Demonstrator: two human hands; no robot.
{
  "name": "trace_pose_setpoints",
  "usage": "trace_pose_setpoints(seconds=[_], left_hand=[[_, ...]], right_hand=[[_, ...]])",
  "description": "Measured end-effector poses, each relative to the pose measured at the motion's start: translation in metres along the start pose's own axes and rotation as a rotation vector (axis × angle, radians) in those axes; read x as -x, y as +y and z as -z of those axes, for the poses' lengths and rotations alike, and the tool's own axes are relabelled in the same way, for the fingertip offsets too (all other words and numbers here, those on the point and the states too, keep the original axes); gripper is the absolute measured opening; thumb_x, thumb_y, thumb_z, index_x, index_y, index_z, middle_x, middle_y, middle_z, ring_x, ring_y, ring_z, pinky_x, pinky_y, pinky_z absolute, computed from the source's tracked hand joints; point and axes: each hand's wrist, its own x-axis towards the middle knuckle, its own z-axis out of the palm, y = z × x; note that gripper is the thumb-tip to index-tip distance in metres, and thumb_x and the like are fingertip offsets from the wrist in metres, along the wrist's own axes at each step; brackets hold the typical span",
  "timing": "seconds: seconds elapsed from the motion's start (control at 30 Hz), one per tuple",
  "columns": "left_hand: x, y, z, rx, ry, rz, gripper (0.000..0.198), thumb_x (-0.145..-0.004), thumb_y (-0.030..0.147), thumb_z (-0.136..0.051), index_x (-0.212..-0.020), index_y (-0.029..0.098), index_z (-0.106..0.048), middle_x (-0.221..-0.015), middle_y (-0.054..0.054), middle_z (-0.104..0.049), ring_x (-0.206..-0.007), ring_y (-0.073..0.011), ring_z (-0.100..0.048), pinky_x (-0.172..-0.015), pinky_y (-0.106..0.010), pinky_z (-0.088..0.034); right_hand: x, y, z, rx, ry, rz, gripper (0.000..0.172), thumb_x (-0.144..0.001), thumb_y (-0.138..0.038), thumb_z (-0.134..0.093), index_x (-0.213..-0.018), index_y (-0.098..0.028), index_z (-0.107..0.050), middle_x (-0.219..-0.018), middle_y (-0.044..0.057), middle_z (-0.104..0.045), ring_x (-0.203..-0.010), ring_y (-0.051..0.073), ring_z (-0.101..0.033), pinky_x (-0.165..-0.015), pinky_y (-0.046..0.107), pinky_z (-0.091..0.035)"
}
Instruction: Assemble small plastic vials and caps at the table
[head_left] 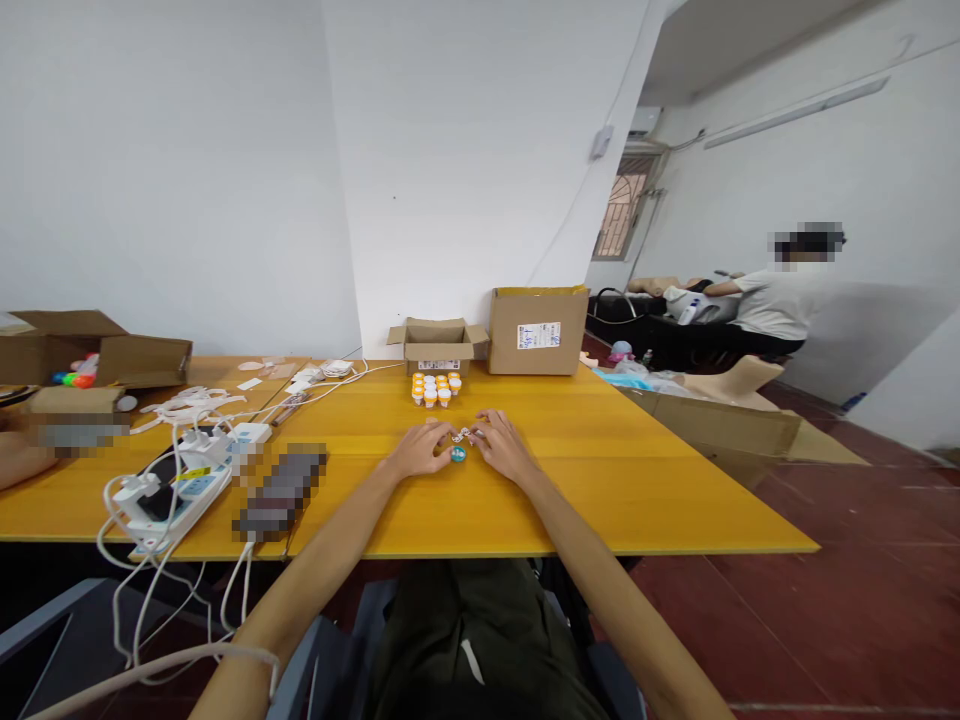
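On the table (pixel 570 500), my left hand (pixel 424 450) and my right hand (pixel 504 446) face each other with bent fingers. Between their fingertips is a small white thing with dark spots (pixel 461 435), too small to identify; both hands appear to pinch it, one at each side. A small round teal piece (pixel 458 455) with white marks lies just below it, close to the left thumb. Beyond my hands stand several small white bottles with orange-yellow parts (pixel 430 398), grouped closely together.
Behind the bottles are an open cardboard box (pixel 437 352) and a larger carton (pixel 538 345). At left lie a power strip (pixel 202 490) with tangled cables, a blurred dark device (pixel 283 490) and another person's arm (pixel 22 455). Another person (pixel 780 300) sits far right.
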Motion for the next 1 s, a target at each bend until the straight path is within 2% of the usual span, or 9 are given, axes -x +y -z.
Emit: trace_pose_setpoints(seconds=[0.17,0.3,0.47,0.73,0.87,1.0], left_hand=[[-0.002,-0.005,-0.004,-0.023,0.118,0.025,0.021,-0.077,0.012,-0.048,-0.094,0.021,-0.056,-0.085,-0.004,-0.063,-0.080,-0.0187,-0.059,-0.077,-0.030,-0.044],[-0.003,-0.008,-0.008,-0.026,0.100,-0.034,0.020,-0.078,0.011,-0.048,-0.093,0.021,-0.056,-0.091,-0.005,-0.064,-0.088,-0.0203,-0.060,-0.081,-0.031,-0.045],[-0.004,-0.008,-0.010,-0.047,0.080,-0.075,0.023,-0.079,0.009,-0.046,-0.096,0.021,-0.056,-0.095,-0.007,-0.064,-0.095,-0.0214,-0.059,-0.084,-0.033,-0.044],[-0.004,-0.006,-0.006,-0.088,0.111,-0.054,0.021,-0.081,0.014,-0.047,-0.098,0.022,-0.057,-0.095,-0.007,-0.064,-0.096,-0.0237,-0.054,-0.086,-0.037,-0.040],[-0.002,-0.002,-0.004,-0.049,0.050,-0.081,0.019,-0.082,0.024,-0.051,-0.100,0.022,-0.058,-0.099,-0.007,-0.065,-0.099,-0.0249,-0.052,-0.088,-0.039,-0.037],[-0.001,0.002,-0.004,-0.040,-0.010,-0.110,0.021,-0.082,0.028,-0.053,-0.102,0.022,-0.058,-0.102,-0.007,-0.066,-0.106,-0.0259,-0.050,-0.092,-0.040,-0.033]], right_hand=[[0.000,-0.006,0.001,-0.008,-0.023,0.054,0.021,-0.091,-0.018,-0.048,-0.099,-0.024,-0.067,-0.117,0.009,-0.057,-0.109,0.022,-0.050,-0.093,0.038,-0.043],[0.001,-0.011,0.003,0.006,-0.089,0.080,0.027,-0.091,-0.016,-0.046,-0.107,-0.026,-0.065,-0.126,0.009,-0.055,-0.114,0.023,-0.048,-0.093,0.040,-0.042],[0.002,-0.014,0.003,0.028,-0.125,0.081,0.027,-0.091,-0.016,-0.046,-0.105,-0.027,-0.065,-0.127,0.008,-0.055,-0.115,0.024,-0.047,-0.092,0.041,-0.041],[0.001,-0.006,-0.003,0.039,0.010,0.035,0.027,-0.090,-0.016,-0.045,-0.105,-0.025,-0.065,-0.122,0.010,-0.058,-0.111,0.025,-0.049,-0.089,0.040,-0.042],[-0.002,0.002,-0.005,0.028,0.105,-0.061,0.029,-0.088,-0.014,-0.044,-0.104,-0.024,-0.066,-0.115,0.010,-0.062,-0.106,0.026,-0.053,-0.088,0.040,-0.044],[-0.002,0.009,-0.005,0.020,0.076,-0.116,0.027,-0.086,-0.013,-0.046,-0.099,-0.024,-0.068,-0.110,0.010,-0.065,-0.100,0.024,-0.057,-0.086,0.037,-0.046]])
